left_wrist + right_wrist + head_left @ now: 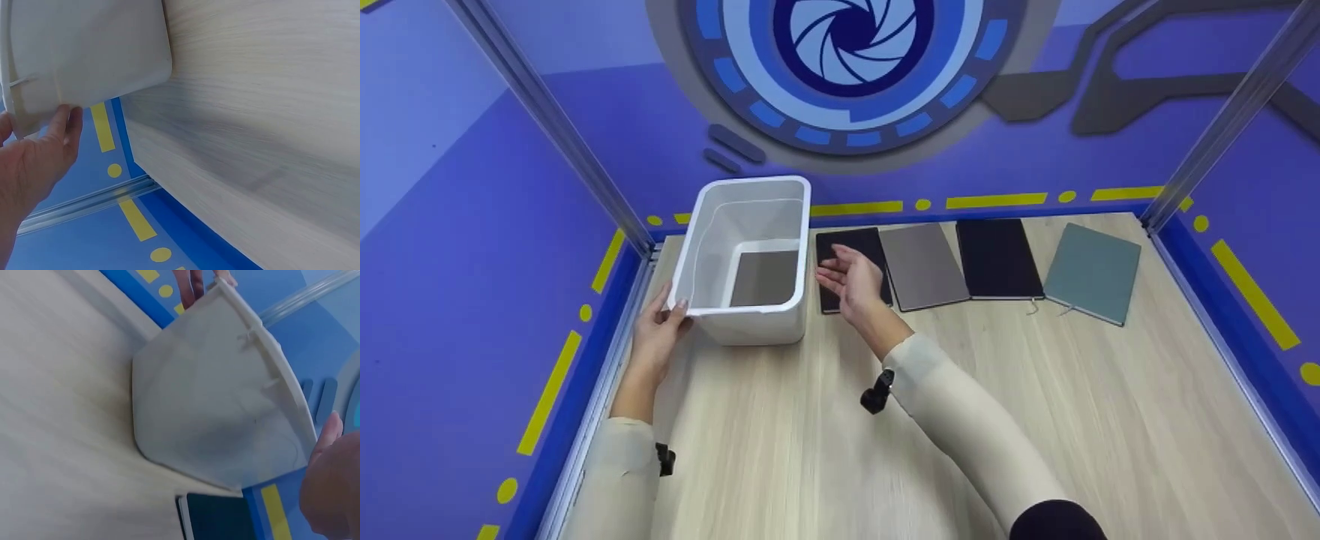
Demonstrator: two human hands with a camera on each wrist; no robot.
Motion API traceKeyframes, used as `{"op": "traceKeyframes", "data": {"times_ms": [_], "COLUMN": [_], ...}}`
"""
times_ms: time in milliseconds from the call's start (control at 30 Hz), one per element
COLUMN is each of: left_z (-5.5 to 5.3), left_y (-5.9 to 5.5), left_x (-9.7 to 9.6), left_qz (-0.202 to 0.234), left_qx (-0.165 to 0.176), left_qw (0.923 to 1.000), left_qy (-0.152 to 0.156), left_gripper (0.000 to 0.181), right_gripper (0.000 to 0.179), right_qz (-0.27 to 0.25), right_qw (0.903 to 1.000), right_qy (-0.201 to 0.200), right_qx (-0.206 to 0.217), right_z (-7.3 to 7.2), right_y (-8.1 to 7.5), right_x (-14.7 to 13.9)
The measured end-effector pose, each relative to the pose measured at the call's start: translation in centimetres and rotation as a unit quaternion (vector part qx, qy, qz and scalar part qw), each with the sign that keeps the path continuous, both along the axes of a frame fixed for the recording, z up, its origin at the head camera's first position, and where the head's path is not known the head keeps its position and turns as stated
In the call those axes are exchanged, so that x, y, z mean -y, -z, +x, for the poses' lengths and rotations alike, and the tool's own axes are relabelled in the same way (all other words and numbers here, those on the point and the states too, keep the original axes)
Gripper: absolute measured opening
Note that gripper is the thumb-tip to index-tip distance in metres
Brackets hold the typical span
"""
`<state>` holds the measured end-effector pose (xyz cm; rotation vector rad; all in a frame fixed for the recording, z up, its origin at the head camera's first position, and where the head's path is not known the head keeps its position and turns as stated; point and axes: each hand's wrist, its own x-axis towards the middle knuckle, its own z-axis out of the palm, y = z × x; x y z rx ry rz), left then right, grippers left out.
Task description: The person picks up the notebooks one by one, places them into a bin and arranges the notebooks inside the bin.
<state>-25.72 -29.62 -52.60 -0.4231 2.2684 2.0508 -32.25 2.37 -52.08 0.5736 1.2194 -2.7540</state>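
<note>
A white plastic bin [750, 328] stands at the back left of the table, with a flat brown-grey rectangle [765, 279] at its bottom. My left hand [656, 337] holds the bin's near left corner, thumb at the rim and fingers against the outer side. In the left wrist view, the fingers [59, 121] press on the bin's wall. Just right of the bin, my right hand [851, 281] hovers with relaxed, spread fingers and nothing in them. Below it lies a black notebook [870, 244], partly covered by the hand.
To the right of that notebook lie a grey notebook [926, 266], another black notebook [997, 259] and a green notebook [1093, 270] in a row. A blue-purple wall [885, 176] rises behind them. Metal rails [600, 405] edge the wooden table [960, 450].
</note>
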Motion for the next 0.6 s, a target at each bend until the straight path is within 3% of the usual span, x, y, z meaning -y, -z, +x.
{"op": "traceKeyframes", "data": {"times_ms": [233, 600], "left_z": [0.1, -0.1], "left_y": [0.1, 0.2], "left_x": [0.0, 0.2], "left_qz": [-0.002, 0.008], "left_qx": [-0.008, 0.002], "left_qw": [1.0000, 0.9999], "left_qy": [0.004, 0.006], "left_gripper": [0.064, 0.063], "right_gripper": [0.032, 0.037], "right_qz": [0.036, 0.047], "right_qw": [0.9992, 0.9983], "right_qy": [-0.015, -0.005], "right_qx": [0.003, 0.033], "right_z": [0.2, 0.1], "right_y": [1.4, 3.1], "right_x": [-3.4, -8.4]}}
